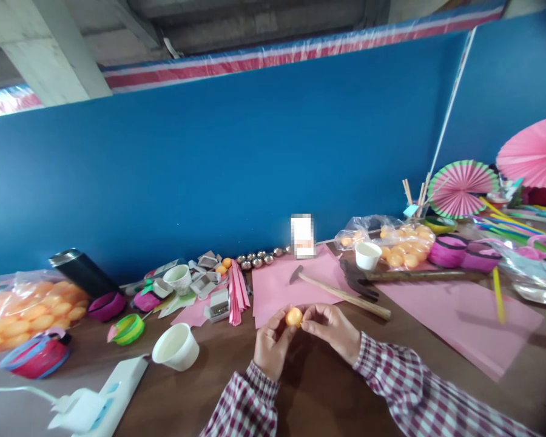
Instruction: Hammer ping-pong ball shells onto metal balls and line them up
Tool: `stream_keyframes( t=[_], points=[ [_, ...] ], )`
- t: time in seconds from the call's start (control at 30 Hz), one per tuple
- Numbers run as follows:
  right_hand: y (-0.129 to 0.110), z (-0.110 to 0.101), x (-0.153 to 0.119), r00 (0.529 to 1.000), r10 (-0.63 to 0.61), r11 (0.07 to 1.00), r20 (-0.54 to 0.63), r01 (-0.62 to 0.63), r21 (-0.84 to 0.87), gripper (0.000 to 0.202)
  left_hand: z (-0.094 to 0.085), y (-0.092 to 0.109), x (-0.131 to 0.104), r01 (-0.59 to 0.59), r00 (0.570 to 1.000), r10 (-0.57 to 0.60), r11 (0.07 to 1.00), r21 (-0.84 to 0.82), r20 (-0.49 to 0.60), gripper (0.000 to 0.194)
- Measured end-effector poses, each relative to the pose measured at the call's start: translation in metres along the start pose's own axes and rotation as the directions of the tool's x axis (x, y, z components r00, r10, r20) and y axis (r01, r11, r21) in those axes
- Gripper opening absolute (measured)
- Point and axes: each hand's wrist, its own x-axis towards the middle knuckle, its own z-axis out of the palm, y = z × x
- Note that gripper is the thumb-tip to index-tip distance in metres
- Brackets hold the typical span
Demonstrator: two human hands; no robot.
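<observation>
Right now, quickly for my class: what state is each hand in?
Left hand: closed, holding an orange ball.
Right hand: pinched closed at the ball's side; anything gripped cannot be told.

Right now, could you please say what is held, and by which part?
An orange ball, by its left side, in the left hand; right hand beside it.

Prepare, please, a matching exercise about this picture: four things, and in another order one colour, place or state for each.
1. left hand
2. light-handled hammer
3. bottle
4. power strip

A. black
B. white, with a plug in it
C. holding an orange ball
D. lying partly on pink paper

Pairs: 1-C, 2-D, 3-A, 4-B
</observation>
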Motion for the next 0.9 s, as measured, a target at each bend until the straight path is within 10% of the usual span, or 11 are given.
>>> stream_keyframes(
  t=[0.67,0.9],
  points=[
    [0.0042,-0.0014,0.0016,1.000,0.013,0.999,-0.018,-0.013,0.035,0.026,0.0037,-0.0017,-0.0051,-0.047,0.999,0.048,0.996,0.077,-0.003,0.036],
    [0.0025,0.0007,0.0015,0.997,-0.034,0.998,-0.072,0.031,-0.049,0.020,0.0054,-0.0094,-0.0048,0.049,0.999,-0.046,0.983,-0.178,0.022,0.040]
  ],
)
